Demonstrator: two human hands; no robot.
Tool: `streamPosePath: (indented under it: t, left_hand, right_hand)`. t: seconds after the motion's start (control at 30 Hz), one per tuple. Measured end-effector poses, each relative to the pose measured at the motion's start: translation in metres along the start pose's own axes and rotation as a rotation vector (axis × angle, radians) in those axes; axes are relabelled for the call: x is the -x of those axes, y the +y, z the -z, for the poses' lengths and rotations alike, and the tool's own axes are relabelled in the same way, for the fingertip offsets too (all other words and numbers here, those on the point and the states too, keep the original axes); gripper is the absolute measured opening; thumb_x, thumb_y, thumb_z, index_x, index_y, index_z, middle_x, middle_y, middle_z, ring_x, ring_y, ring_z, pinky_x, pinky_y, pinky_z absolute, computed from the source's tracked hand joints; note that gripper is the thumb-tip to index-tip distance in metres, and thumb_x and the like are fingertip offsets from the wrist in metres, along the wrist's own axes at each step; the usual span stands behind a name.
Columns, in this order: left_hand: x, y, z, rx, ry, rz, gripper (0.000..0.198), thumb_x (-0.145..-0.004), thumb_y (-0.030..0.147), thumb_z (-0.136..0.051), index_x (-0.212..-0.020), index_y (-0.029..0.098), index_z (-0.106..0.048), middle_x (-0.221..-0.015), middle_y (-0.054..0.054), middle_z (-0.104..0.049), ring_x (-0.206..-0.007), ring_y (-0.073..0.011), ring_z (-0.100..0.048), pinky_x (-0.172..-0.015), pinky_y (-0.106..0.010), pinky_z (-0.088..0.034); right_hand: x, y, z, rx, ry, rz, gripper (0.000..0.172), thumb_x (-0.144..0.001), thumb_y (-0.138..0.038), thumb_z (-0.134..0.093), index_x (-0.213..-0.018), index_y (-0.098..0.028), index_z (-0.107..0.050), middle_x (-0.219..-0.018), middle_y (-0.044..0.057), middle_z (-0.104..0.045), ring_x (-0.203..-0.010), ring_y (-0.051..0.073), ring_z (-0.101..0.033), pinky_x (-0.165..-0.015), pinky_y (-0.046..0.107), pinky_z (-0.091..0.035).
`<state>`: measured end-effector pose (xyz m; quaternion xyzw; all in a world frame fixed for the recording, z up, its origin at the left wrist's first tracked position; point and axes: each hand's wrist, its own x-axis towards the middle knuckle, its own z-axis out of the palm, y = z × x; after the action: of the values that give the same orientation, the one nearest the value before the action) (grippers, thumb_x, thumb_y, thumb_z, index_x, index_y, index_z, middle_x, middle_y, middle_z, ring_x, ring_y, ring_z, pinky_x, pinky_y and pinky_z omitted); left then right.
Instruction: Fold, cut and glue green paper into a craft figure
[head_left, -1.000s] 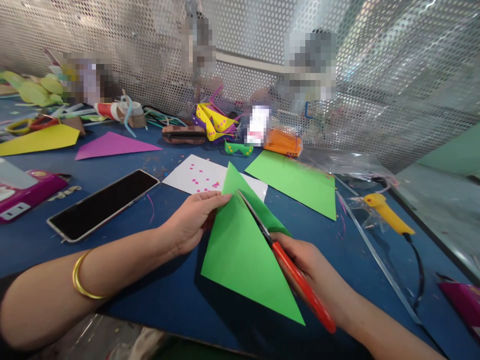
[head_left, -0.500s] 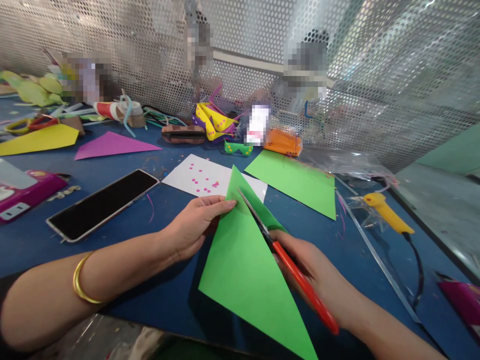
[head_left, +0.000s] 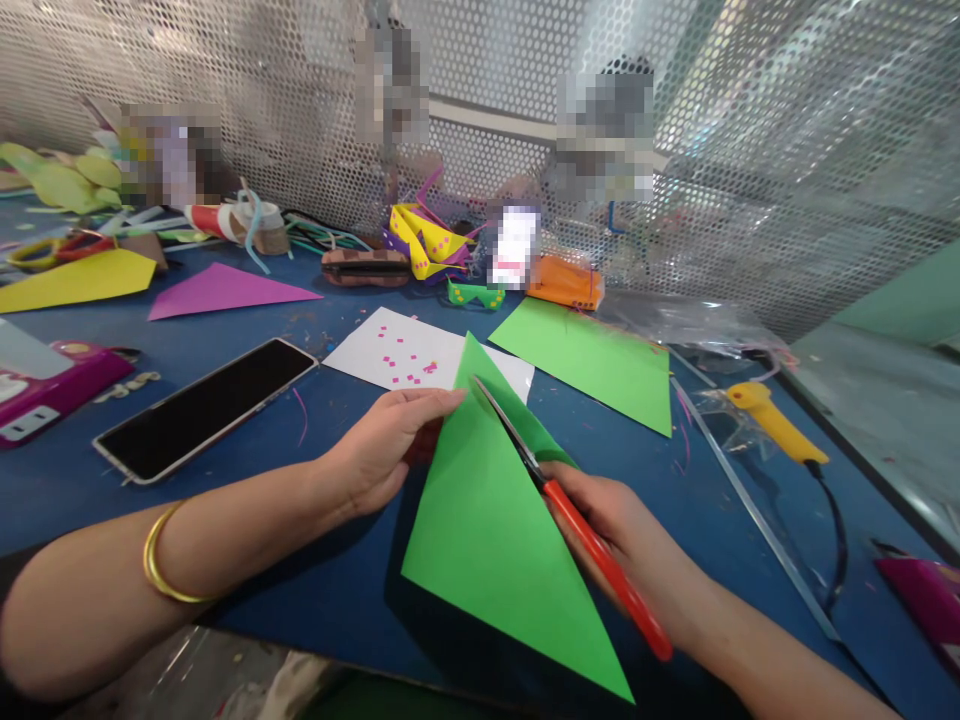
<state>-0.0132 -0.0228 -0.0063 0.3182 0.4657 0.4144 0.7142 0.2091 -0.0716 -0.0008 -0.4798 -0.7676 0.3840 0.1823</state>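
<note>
A green sheet (head_left: 502, 540), partly cut into two flaps, is held above the blue table. My left hand (head_left: 390, 440) pinches its left edge near the top between thumb and fingers. Red-handled scissors (head_left: 600, 560) are gripped in my right hand (head_left: 607, 510), their blades lying in the cut and pointing up toward the sheet's tip. The narrower right flap (head_left: 525, 420) passes behind the blades toward my right fingers. Beyond the sheet's tip lies a white paper (head_left: 367, 350) with small pink squares on it.
A phone (head_left: 210, 410) lies at left, near a purple power strip (head_left: 60, 390). Another green sheet (head_left: 600, 360), a yellow glue gun (head_left: 776, 425) and a long clear strip (head_left: 757, 510) are at right. Purple (head_left: 225, 292) and yellow sheets (head_left: 82, 280) lie at back left, before a perforated metal screen (head_left: 480, 90).
My left fingertips have slid slightly left to the sheet's edge. The lower corner of the green sheet has risen a little. The scissors have barely moved.
</note>
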Motion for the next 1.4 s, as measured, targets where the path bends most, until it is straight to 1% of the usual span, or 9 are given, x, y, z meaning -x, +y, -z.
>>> streamPosePath:
  t: [0.17,0.3,0.47,0.6,0.73,0.93,1.1,1.2,1.4]
  left_hand:
    - [-0.0013,0.0013,0.0002,-0.070,0.069,-0.040,0.016,-0.075,0.029,-0.076,-0.076,0.013,-0.072,-0.068,-0.004,-0.071,-0.055,-0.0116,-0.061,-0.055,-0.022,-0.046]
    - [-0.0001,0.0026,-0.0008,-0.043,0.045,-0.038,0.016,-0.072,0.027,-0.078,-0.073,0.013,-0.071,-0.066,-0.003,-0.070,-0.054,-0.0112,-0.061,-0.054,-0.021,-0.047]
    - [0.0009,0.0029,-0.0012,-0.051,0.017,-0.018,0.014,-0.073,0.026,-0.076,-0.073,0.013,-0.072,-0.067,-0.005,-0.070,-0.055,-0.0126,-0.062,-0.054,-0.022,-0.048]
    - [0.0013,0.0027,-0.0005,-0.088,-0.004,-0.004,0.013,-0.074,0.026,-0.075,-0.072,0.013,-0.072,-0.066,-0.005,-0.070,-0.054,-0.0118,-0.061,-0.053,-0.021,-0.046]
    - [0.0021,-0.0002,-0.0010,-0.093,-0.031,0.010,0.015,-0.074,0.027,-0.076,-0.071,0.013,-0.071,-0.064,-0.004,-0.068,-0.051,-0.0111,-0.058,-0.051,-0.022,-0.044]
    - [0.0011,-0.0026,-0.0018,-0.079,-0.032,0.017,0.016,-0.074,0.028,-0.075,-0.070,0.014,-0.069,-0.065,-0.004,-0.068,-0.052,-0.0108,-0.058,-0.052,-0.022,-0.044]
    - [0.0008,-0.0016,-0.0021,-0.082,-0.020,0.050,0.015,-0.075,0.028,-0.074,-0.071,0.014,-0.070,-0.066,-0.004,-0.069,-0.053,-0.0112,-0.059,-0.053,-0.022,-0.043]
    - [0.0016,-0.0022,-0.0024,-0.080,-0.029,0.042,0.016,-0.074,0.029,-0.075,-0.071,0.014,-0.070,-0.066,-0.004,-0.069,-0.053,-0.0113,-0.058,-0.053,-0.022,-0.043]
    - [0.0026,-0.0050,-0.0027,-0.120,-0.044,0.047,0.019,-0.074,0.032,-0.076,-0.069,0.015,-0.069,-0.061,-0.001,-0.064,-0.049,-0.0088,-0.053,-0.048,-0.020,-0.038]
  right_hand:
    - [0.0014,-0.0009,0.0012,-0.034,-0.048,-0.047,0.020,-0.097,-0.033,-0.045,-0.091,-0.020,-0.059,-0.071,0.000,-0.060,-0.058,0.012,-0.050,-0.054,0.025,-0.041]
    - [0.0032,-0.0023,0.0015,0.029,-0.043,-0.052,0.019,-0.096,-0.037,-0.045,-0.092,-0.020,-0.055,-0.069,-0.002,-0.055,-0.057,0.012,-0.045,-0.054,0.025,-0.039]
    - [0.0036,-0.0036,0.0026,0.047,-0.057,-0.068,0.021,-0.095,-0.040,-0.048,-0.093,-0.020,-0.055,-0.072,0.000,-0.057,-0.060,0.012,-0.047,-0.056,0.027,-0.039]
    - [0.0031,-0.0030,0.0021,0.060,-0.050,-0.069,0.024,-0.096,-0.043,-0.048,-0.094,-0.020,-0.056,-0.071,-0.001,-0.056,-0.060,0.013,-0.046,-0.055,0.027,-0.039]
    - [0.0024,-0.0008,0.0003,0.045,-0.045,-0.057,0.030,-0.098,-0.047,-0.043,-0.091,-0.020,-0.057,-0.071,-0.001,-0.055,-0.059,0.012,-0.045,-0.057,0.027,-0.039]
    - [0.0016,-0.0014,-0.0038,0.010,-0.023,-0.057,0.032,-0.099,-0.045,-0.038,-0.083,-0.021,-0.053,-0.068,-0.002,-0.054,-0.057,0.012,-0.044,-0.055,0.026,-0.038]
    - [0.0013,-0.0043,-0.0045,-0.028,-0.016,-0.052,0.028,-0.098,-0.042,-0.042,-0.085,-0.021,-0.056,-0.072,0.000,-0.060,-0.061,0.014,-0.051,-0.056,0.026,-0.041]
    - [0.0014,-0.0064,-0.0038,-0.048,-0.009,-0.059,0.025,-0.098,-0.041,-0.045,-0.088,-0.021,-0.057,-0.074,0.001,-0.063,-0.062,0.014,-0.054,-0.057,0.026,-0.043]
    - [0.0030,-0.0071,-0.0025,-0.073,-0.015,-0.067,0.020,-0.096,-0.040,-0.048,-0.094,-0.022,-0.058,-0.077,0.001,-0.066,-0.065,0.015,-0.057,-0.057,0.026,-0.044]
